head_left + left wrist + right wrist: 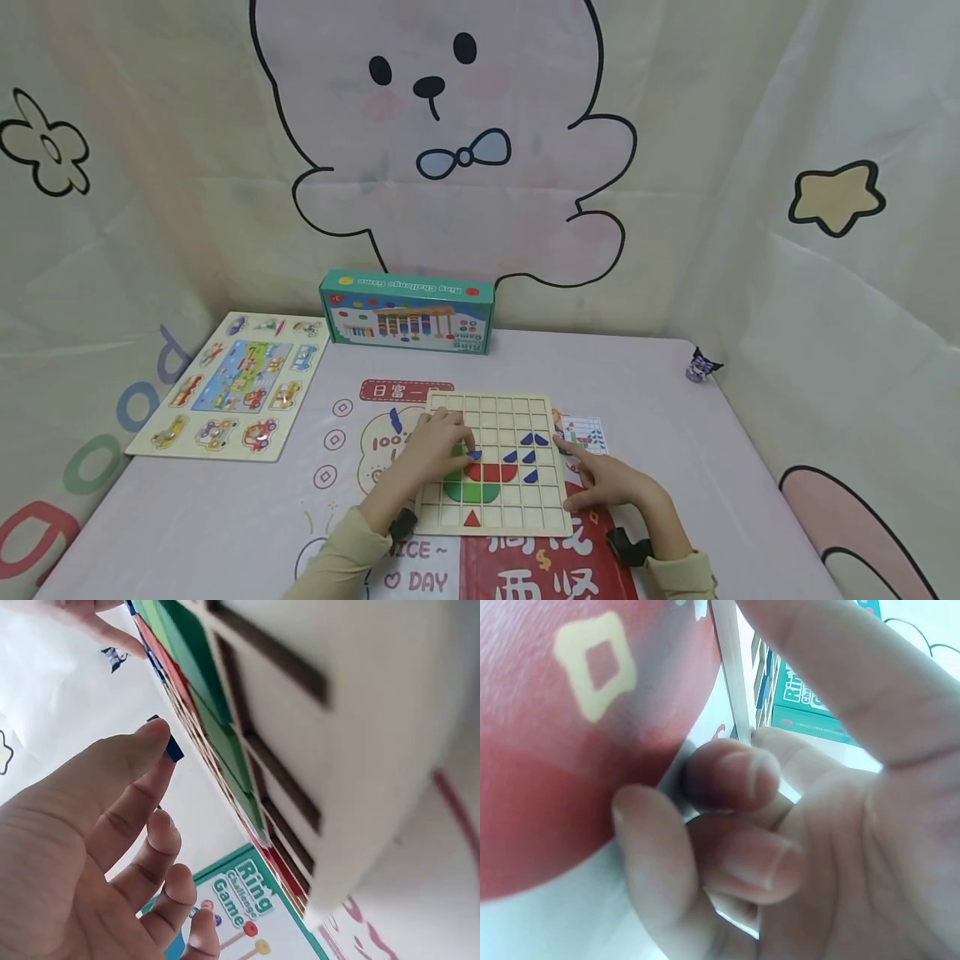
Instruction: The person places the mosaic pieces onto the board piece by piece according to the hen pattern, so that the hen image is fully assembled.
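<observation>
My left hand pinches a small blue piece between thumb and index finger, over the left part of a wooden grid board. Its other fingers are loosely bent. On the board lie a red piece, a green piece and a red triangle. Several blue pieces sit towards the board's right side. My right hand is at the board's right edge, index finger extended along it and thumb lower down at the rim. In the right wrist view the remaining fingers are bent and hold nothing.
Behind the board stands a green Ring Challenge Game box. A wooden picture puzzle board lies at the left. Just beyond the right hand is a small printed card. A dark crumpled wrapper-like object sits at the far right corner.
</observation>
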A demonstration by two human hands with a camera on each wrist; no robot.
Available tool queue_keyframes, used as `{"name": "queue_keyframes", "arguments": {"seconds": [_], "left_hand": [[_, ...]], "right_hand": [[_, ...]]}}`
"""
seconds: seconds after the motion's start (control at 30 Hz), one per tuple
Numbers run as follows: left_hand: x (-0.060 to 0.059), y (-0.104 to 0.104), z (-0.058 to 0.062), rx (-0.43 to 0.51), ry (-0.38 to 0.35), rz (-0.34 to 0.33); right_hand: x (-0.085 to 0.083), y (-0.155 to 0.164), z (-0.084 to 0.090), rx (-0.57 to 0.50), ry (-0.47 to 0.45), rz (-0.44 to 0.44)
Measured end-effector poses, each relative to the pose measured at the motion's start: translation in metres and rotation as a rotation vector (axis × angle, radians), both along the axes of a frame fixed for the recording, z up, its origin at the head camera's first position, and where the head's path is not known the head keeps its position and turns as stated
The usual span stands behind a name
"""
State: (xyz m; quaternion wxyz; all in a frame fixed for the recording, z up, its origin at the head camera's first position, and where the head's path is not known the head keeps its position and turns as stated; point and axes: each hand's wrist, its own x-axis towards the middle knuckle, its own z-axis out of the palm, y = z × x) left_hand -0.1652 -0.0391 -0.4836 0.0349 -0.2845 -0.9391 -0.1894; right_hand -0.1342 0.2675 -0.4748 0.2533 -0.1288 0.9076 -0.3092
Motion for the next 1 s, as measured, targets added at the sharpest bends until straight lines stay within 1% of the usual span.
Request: {"name": "queue_keyframes", "arguments": {"seconds": [0.27,0.43,0.57,0.83,1.0], "left_hand": [[-0.003,0.016,0.0,-0.039,0.008,-0.053],[-0.004,0.031,0.004,-0.078,-0.015,-0.093],[-0.007,0.044,0.009,-0.104,-0.024,-0.135],[-0.017,0.065,0.016,-0.133,-0.031,-0.201],[-0.025,0.077,0.017,-0.172,0.001,-0.243]], "right_hand": [[0.001,0.0,-0.001,0.005,0.002,0.01],[0.001,0.001,-0.002,0.013,0.014,0.012],[0.001,0.001,-0.003,0.013,0.01,0.011],[0.001,0.001,-0.001,0.002,0.009,0.02],[0.0,0.001,0.001,0.006,0.014,0.035]]}}
